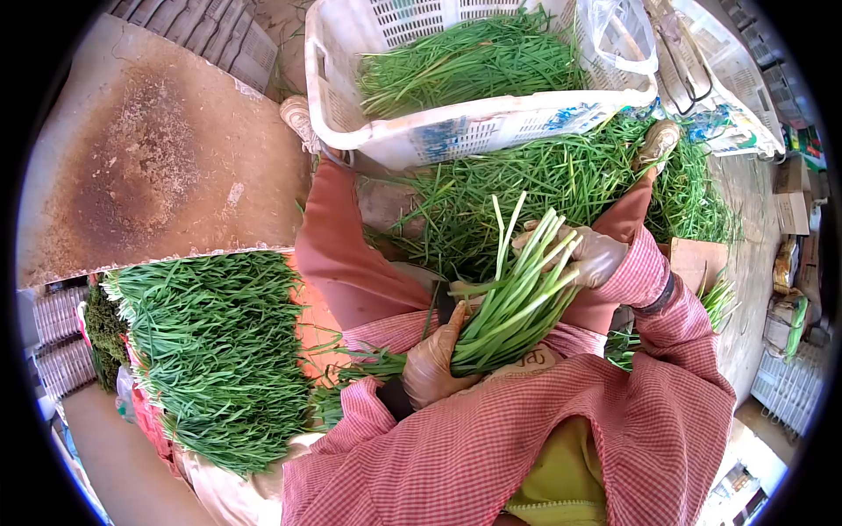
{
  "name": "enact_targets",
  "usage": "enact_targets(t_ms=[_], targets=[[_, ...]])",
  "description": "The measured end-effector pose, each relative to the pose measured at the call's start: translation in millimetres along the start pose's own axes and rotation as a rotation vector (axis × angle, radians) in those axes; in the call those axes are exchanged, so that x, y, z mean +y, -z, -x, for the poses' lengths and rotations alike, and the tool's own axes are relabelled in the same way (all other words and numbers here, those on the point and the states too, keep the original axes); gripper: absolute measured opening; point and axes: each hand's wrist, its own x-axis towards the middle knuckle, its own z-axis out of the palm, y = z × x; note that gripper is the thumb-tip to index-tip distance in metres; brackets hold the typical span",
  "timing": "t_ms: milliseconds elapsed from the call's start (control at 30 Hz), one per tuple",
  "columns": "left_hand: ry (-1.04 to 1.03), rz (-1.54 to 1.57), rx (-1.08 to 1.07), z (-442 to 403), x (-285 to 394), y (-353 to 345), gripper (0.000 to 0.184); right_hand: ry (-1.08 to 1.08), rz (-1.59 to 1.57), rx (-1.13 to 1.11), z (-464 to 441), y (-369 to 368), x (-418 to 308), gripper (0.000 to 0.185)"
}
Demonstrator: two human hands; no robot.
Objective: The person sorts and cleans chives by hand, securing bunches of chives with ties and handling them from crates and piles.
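Note:
Across my lap lies a bunch of garlic chives (509, 320), its pale cut stems pointing up and away and its green leaves trailing toward the left. My left hand (434, 361), in a thin clear glove, is wrapped round the leafy middle of the bunch with the thumb on top. Up at the pale stem ends, my gloved right hand (601, 259) has its fingers curled behind and around some stems; part of those fingers is hidden by them. Two or three stems stick out above the rest.
A white plastic crate (509, 110) with chives inside stands ahead. Loose chives (526, 180) cover the floor between my feet. To the left are a large stack of chives (210, 351) and a stained brown board (158, 158). A cardboard piece (699, 261) is at the right.

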Motion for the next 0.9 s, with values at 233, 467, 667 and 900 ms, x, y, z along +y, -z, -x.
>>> enact_targets(t_ms=[233,467,667,900], targets=[[0.282,0.562,-0.285,1,-16,15,0.048,0.033,-0.585,0.705,22,82,47,0.018],[0.388,1.224,-0.511,1,-49,36,0.095,-0.800,0.773,0.748,14,20,84,0.059],[0.631,1.500,-0.594,-1,-70,39,0.080,-0.259,-0.371,0.387,-78,-35,6,0.060],[0.373,1.266,-0.782,-63,-66,58,0.101,0.462,-1.888,-0.086,-150,-73,34,0.060]])
